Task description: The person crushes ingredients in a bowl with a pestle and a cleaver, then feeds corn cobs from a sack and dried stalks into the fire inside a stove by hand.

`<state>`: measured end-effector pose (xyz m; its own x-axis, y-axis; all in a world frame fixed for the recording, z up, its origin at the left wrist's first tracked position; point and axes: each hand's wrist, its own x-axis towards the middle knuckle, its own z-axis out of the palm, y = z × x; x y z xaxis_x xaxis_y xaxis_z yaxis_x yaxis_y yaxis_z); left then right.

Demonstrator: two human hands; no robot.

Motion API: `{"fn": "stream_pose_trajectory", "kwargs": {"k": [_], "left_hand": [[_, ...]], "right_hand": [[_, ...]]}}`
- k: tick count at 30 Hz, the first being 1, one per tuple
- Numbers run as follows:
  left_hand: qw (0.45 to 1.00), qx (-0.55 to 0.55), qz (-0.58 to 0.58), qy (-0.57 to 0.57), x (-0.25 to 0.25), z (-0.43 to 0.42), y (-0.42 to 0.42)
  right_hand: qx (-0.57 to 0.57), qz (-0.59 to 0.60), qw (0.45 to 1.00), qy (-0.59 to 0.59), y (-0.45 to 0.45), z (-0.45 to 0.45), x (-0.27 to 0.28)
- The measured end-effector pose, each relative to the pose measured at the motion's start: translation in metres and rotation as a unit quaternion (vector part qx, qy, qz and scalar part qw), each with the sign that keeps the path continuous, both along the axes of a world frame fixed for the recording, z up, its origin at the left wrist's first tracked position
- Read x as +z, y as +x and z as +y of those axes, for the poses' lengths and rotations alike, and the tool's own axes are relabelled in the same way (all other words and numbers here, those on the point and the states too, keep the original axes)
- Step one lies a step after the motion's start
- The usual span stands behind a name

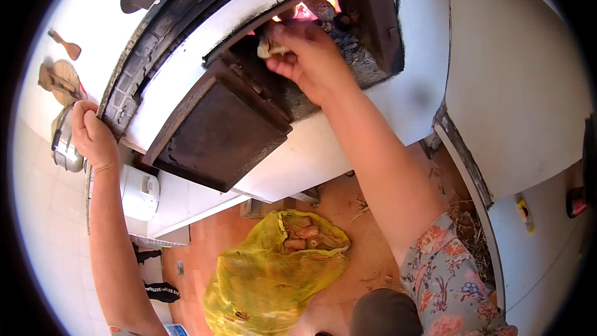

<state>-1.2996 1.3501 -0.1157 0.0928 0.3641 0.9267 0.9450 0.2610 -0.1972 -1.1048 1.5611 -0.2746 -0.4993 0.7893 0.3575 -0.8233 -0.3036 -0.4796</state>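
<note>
My right hand [311,56] reaches into the mouth of a lit stove [367,102], its fingers closed on a pale, brownish piece [270,48] whose kind I cannot make out. Flames [303,11] burn just behind the fingers, above grey ash [364,56]. The dark metal stove door [221,127] hangs swung open to the left, below this hand. At the far left my left hand [93,135] is closed around the edge of the stove top [121,106]. On the floor below, a yellow mesh sack [261,277] stands with its mouth open, showing corn cobs [303,236].
A white appliance [138,193] stands under the left arm. A wooden spoon [66,45] and a metal pot [65,143] are by the left wall. A white panel [516,81] stands at the right, with straw [469,236] on the floor beneath it.
</note>
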Motion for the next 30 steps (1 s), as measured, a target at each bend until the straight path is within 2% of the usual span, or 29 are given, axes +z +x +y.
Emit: {"fn": "stream_pose_trajectory", "kwargs": {"k": [3, 5, 6, 7, 9, 10, 12, 13, 15, 17, 19, 21, 23, 24, 26, 27, 29, 30], "left_hand": [[1.0, 0.001, -0.009, 0.004, -0.001, 0.001, 0.001], [1.0, -0.004, -0.005, 0.009, -0.002, 0.002, 0.004], [1.0, -0.004, -0.005, 0.01, -0.003, 0.003, 0.005], [1.0, -0.002, 0.01, 0.011, -0.003, 0.003, 0.006], [1.0, 0.001, 0.026, 0.012, -0.002, 0.003, 0.006], [1.0, 0.001, 0.02, 0.013, -0.002, 0.003, 0.006], [1.0, 0.0, 0.015, 0.012, -0.003, 0.003, 0.006], [1.0, 0.003, 0.016, 0.009, -0.003, 0.002, 0.006], [1.0, 0.007, 0.018, 0.008, -0.002, 0.003, 0.007], [1.0, 0.011, 0.009, 0.01, -0.002, 0.003, 0.007], [1.0, 0.006, 0.019, 0.006, -0.002, 0.003, 0.007], [1.0, 0.001, 0.03, 0.005, -0.001, 0.004, 0.007], [1.0, -0.003, 0.024, 0.006, -0.002, 0.004, 0.007], [1.0, -0.003, 0.024, 0.006, -0.002, 0.004, 0.007], [1.0, -0.003, 0.013, 0.015, -0.003, 0.004, 0.007], [1.0, -0.004, 0.013, 0.015, -0.003, 0.005, 0.006], [1.0, -0.008, 0.01, 0.009, -0.003, 0.004, 0.006], [1.0, -0.008, 0.01, 0.01, -0.002, 0.004, 0.006]], "right_hand": [[0.028, 0.061, 0.997, 0.022, -0.002, 0.003, 0.005], [-0.067, -0.006, 0.998, -0.013, -0.007, 0.002, 0.003], [-0.074, -0.089, 0.993, 0.023, -0.008, 0.003, 0.002], [-0.074, -0.089, 0.993, 0.024, -0.017, 0.01, -0.002], [-0.29, -0.206, 0.917, 0.178, -0.039, 0.025, -0.007], [-0.289, -0.205, 0.918, 0.177, -0.044, 0.029, -0.004], [-0.445, -0.263, 0.802, 0.3, -0.051, 0.033, 0.0], [-0.446, -0.263, 0.802, 0.299, -0.053, 0.032, 0.001], [-0.585, -0.422, 0.587, 0.368, -0.056, 0.032, 0.005], [-0.576, -0.415, 0.593, 0.38, -0.043, 0.027, 0.014], [-0.385, -0.527, 0.66, 0.372, -0.035, 0.027, 0.021], [-0.386, -0.523, 0.655, 0.385, -0.032, 0.024, 0.016], [-0.323, -0.405, 0.784, 0.342, -0.028, 0.023, 0.013], [-0.323, -0.405, 0.784, 0.342, -0.025, 0.024, 0.012], [-0.123, -0.332, 0.92, 0.168, -0.008, 0.012, 0.018], [-0.123, -0.332, 0.92, 0.167, -0.003, 0.007, 0.014], [-0.102, -0.207, 0.972, 0.048, 0.002, -0.002, 0.006], [-0.102, -0.207, 0.972, 0.048, -0.002, -0.004, 0.0]]}}
